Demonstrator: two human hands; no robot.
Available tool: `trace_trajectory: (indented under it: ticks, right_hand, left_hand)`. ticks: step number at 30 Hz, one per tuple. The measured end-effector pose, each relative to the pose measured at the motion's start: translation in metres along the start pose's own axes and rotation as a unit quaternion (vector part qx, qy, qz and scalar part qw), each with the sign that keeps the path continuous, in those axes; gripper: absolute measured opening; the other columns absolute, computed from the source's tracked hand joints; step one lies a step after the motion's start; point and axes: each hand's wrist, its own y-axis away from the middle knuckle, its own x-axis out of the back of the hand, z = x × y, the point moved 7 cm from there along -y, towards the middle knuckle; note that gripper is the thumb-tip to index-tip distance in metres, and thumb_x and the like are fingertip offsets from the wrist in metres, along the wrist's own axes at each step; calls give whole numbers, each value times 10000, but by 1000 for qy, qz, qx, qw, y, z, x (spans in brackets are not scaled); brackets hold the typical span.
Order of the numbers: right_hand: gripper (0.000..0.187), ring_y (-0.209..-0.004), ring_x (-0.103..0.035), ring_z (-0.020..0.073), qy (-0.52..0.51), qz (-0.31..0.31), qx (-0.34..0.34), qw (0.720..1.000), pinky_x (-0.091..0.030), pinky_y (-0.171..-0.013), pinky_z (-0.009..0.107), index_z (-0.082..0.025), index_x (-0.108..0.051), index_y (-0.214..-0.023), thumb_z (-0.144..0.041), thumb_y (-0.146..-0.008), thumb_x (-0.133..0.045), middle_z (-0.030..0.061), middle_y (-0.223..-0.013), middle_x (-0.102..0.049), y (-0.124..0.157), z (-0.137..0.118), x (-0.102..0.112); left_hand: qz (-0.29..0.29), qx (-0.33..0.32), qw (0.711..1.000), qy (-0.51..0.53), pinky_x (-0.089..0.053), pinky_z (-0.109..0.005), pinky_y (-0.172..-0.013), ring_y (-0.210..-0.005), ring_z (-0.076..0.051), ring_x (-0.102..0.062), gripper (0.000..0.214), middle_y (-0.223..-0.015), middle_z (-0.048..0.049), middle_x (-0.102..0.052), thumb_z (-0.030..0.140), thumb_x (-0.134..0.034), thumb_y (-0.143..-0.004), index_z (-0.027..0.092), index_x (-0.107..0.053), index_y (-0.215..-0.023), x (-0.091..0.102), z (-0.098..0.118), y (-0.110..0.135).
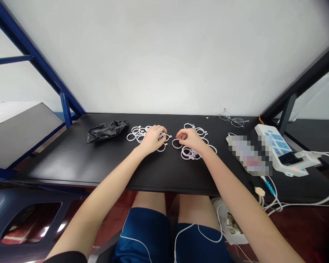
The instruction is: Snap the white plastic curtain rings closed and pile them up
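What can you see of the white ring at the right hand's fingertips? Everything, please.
The white ring is a thin, roughly circular band with an open middle, through which the black tabletop shows. It looks like smooth plastic. It sits at the left edge of the right-side cluster of similar white rings. The fingertips of the right hand meet its far edge; whether they pinch or just touch it, I can't tell. Whether it lies fully flat is also unclear.
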Motion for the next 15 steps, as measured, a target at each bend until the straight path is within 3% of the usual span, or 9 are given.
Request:
trace_trajectory:
  ticks: [4,7,10,15]
  right_hand:
    - [150,-637,-599,159,-28,80,32,996,-499,-612,289,-179,-679,-745,-114,-634,-600,22,-681,-644,1,-8,8]
    - [104,-622,-597,156,-78,123,48,988,-507,-611,295,-176,-679,-768,-195,-681,-625,24,-680,-627,2,-13,12]
    - [104,-625,-602,161,-109,133,56,984,-510,-604,297,-174,-678,-767,-251,-703,-649,30,-677,-629,2,-15,12]
    - [117,-655,-619,168,-135,132,65,980,-515,-612,298,-174,-679,-774,-274,-714,-673,43,-716,-659,0,-10,6]
  left_hand:
    - [17,-21,998,48,-410,-375,-865,-908,-224,-579,172,-956,-67,-662,342,-503,-926,196,-587,-961,6,11,0]
    - [12,-35,998,54,-409,-377,-873,-915,-232,-577,297,-978,-71,-660,458,-608,-860,198,-589,-1002,6,16,0]
    - [9,-55,997,61,-407,-383,-878,-917,-237,-577,411,-1000,-75,-653,477,-694,-787,200,-582,-1070,2,18,1]
    - [25,-72,996,53,-403,-372,-858,-942,-237,-587,385,-1012,-85,-649,426,-653,-835,191,-570,-1128,-2,18,2]
